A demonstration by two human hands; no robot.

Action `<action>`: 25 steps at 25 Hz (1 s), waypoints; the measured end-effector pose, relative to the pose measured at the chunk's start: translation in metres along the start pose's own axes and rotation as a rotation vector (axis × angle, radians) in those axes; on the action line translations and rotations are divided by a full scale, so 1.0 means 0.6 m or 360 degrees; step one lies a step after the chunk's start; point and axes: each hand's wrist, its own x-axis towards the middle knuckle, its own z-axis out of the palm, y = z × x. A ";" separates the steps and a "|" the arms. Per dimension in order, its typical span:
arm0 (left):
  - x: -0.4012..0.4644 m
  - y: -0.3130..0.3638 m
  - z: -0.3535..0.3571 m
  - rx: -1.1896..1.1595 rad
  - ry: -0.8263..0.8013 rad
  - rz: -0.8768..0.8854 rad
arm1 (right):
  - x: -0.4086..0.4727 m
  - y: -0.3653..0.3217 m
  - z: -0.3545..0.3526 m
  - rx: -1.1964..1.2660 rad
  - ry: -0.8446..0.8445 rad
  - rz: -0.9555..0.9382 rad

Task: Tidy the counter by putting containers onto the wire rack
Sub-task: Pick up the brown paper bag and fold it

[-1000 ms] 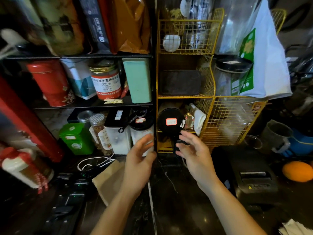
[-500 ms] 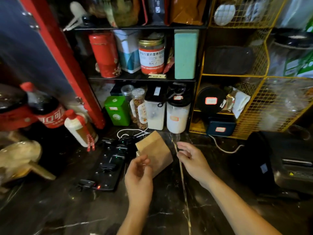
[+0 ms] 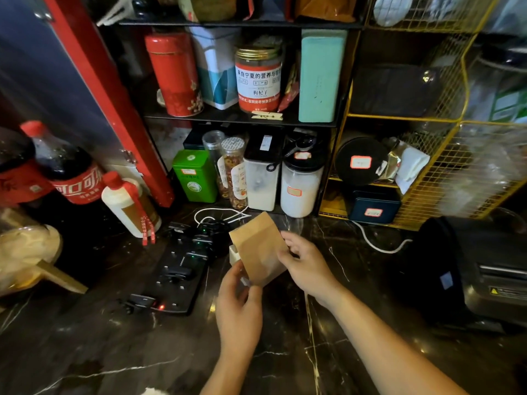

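Note:
A brown paper bag [image 3: 258, 248] stands tilted on the dark marble counter [image 3: 114, 352], in front of the shelves. My left hand [image 3: 238, 312] touches its lower left corner and my right hand [image 3: 306, 265] grips its right edge. The yellow wire rack [image 3: 462, 178] stands at the right; its lower tiers hold a black round tin [image 3: 360, 161] lying on its side and a dark blue tin [image 3: 372, 208]. The black shelf unit [image 3: 242, 119] to its left holds jars, tins and white canisters.
A black power strip [image 3: 176, 273] with plugs lies just left of the bag. Cola bottles [image 3: 68, 172] and a white liquor bottle [image 3: 129, 205] stand at the left. A black receipt printer [image 3: 470, 275] sits at the right, with a white cable [image 3: 379, 242] behind it.
Both hands drew back from the yellow rack and came down to the paper bag. The view swung left and down. My hands now hold the bag's edges.

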 end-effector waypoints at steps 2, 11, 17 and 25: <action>0.002 -0.001 0.006 -0.0010 -0.0034 0.0016 | -0.003 0.003 -0.007 0.0035 0.0024 -0.0013; 0.052 0.020 0.075 -0.0093 -0.0438 0.0154 | -0.027 0.013 -0.084 0.0163 0.0328 -0.0018; 0.085 0.046 0.141 -0.0052 -0.0730 0.0248 | -0.037 0.037 -0.137 0.0143 0.0519 0.0014; 0.115 0.054 0.193 -0.0024 -0.0854 0.0222 | -0.013 0.057 -0.170 0.0166 0.0515 0.0031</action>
